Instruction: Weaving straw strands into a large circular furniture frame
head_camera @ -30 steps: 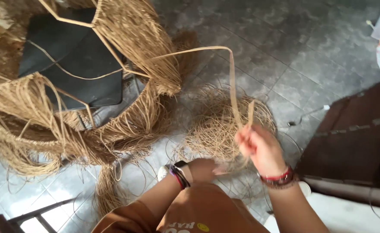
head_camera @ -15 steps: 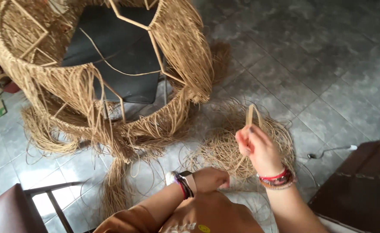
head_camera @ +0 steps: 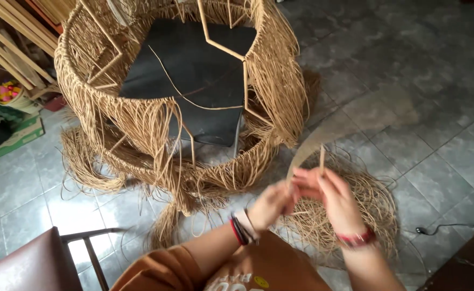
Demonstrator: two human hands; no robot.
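My left hand [head_camera: 273,203] and my right hand [head_camera: 331,196] meet in front of my chest, both pinching a long tan rattan strand [head_camera: 334,130] that sweeps up and right in a blur. A short end of the strand sticks up between my right fingers. Beneath my hands lies a loose coil of rattan strands [head_camera: 374,207] on the floor. Ahead stands a large half-woven rattan frame [head_camera: 156,121] with hanging strand ends, set around a black stool seat [head_camera: 194,64].
Grey floor tiles [head_camera: 404,64] stretch to the right. A brown chair [head_camera: 37,264] with a metal frame stands at lower left. Wooden sticks [head_camera: 11,48] and a green box [head_camera: 11,137] lie at far left. A black cable [head_camera: 447,229] runs at right.
My left hand has risen from my lap to join the right hand on the strand. The strand's long end now whips to the right. The view has shifted, showing more of the frame.
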